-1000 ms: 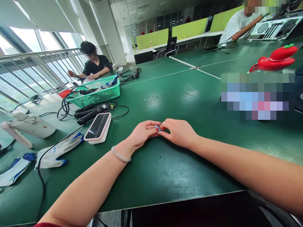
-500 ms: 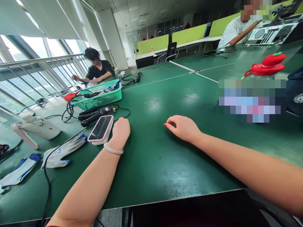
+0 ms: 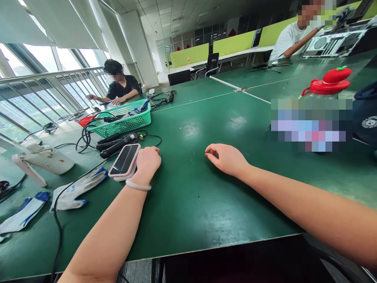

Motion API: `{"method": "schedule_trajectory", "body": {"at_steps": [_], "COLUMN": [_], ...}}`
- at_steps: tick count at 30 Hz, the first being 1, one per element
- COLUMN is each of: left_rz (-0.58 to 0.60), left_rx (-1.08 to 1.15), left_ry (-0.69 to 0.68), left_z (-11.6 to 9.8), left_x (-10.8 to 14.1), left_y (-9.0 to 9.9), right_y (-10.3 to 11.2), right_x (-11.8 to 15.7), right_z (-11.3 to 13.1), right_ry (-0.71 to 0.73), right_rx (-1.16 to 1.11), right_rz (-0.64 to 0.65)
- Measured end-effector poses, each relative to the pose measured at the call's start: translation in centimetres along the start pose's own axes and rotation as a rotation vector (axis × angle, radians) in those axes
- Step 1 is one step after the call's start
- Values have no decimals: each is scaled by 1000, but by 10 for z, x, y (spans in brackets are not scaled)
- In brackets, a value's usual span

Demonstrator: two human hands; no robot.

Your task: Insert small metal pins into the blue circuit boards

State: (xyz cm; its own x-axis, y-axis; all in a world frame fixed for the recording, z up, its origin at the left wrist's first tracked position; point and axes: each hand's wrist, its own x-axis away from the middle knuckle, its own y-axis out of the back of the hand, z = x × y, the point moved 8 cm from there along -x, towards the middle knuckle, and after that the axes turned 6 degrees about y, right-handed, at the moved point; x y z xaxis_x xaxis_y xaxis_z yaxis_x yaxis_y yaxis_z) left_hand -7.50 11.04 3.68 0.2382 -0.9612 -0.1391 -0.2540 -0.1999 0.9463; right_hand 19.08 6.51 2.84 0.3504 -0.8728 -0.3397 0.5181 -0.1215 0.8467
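Observation:
My left hand (image 3: pixel 148 160) lies on the green table (image 3: pixel 188 188), loosely curled with the knuckles up, and no object shows in it. It is right against the edge of a phone (image 3: pixel 125 160) in a pink case, which rests on another pale, flat thing (image 3: pixel 120 179). A pale bangle (image 3: pixel 138 185) circles that wrist. Farther right, my right hand (image 3: pixel 228 158) rests on its side. Its fingers are curled in, the thumb close to the index finger, with nothing visible between them.
On the left are white-and-blue gloves (image 3: pixel 75 190), black handheld devices (image 3: pixel 119 144), a green basket (image 3: pixel 123 124) of cables and a white container (image 3: pixel 48 159). A red-lidded bottle (image 3: pixel 330 86) and dark bag (image 3: pixel 365 114) stand right. Two people (image 3: pixel 122 84) sit farther off.
My left hand has turned slightly and its fingers have loosened a little, with a red nail now showing. My right hand stays nearly still. The far-right person's gloved hand has shifted.

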Motion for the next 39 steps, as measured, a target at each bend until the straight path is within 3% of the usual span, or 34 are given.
{"method": "schedule_trajectory", "body": {"at_steps": [5,8,12,14,16,19,26,33,39], "left_rz": [13,40,180,368,481,541,706,580,748], "left_rx": [263,380,535,803,953,1043,1296,1236,1293], "left_ry": [91,89,-38,-139,-237,-278,-179,-128,-114], "left_z": [17,12,-29,-59,-83,-100,-98,-85,-93], "left_x": [-12,-11,14,37,60,80,84,71,81], "left_y": [-16,-27,-40,-45,-42,-36,-44,-44,-51], "right_y": [-2,-9,-24,-30,-33,-34,-35,-35,-30], "right_x": [0,0,0,-1,-1,0,3,2,2], "right_z": [0,5,15,17,18,20,29,29,31], "right_ry": [9,46,138,168,183,200,251,275,293], "right_rx": [-42,-103,-117,-95,-78,-73,14,-80,-96], "right_rz": [6,52,148,169,180,190,209,193,182]}}
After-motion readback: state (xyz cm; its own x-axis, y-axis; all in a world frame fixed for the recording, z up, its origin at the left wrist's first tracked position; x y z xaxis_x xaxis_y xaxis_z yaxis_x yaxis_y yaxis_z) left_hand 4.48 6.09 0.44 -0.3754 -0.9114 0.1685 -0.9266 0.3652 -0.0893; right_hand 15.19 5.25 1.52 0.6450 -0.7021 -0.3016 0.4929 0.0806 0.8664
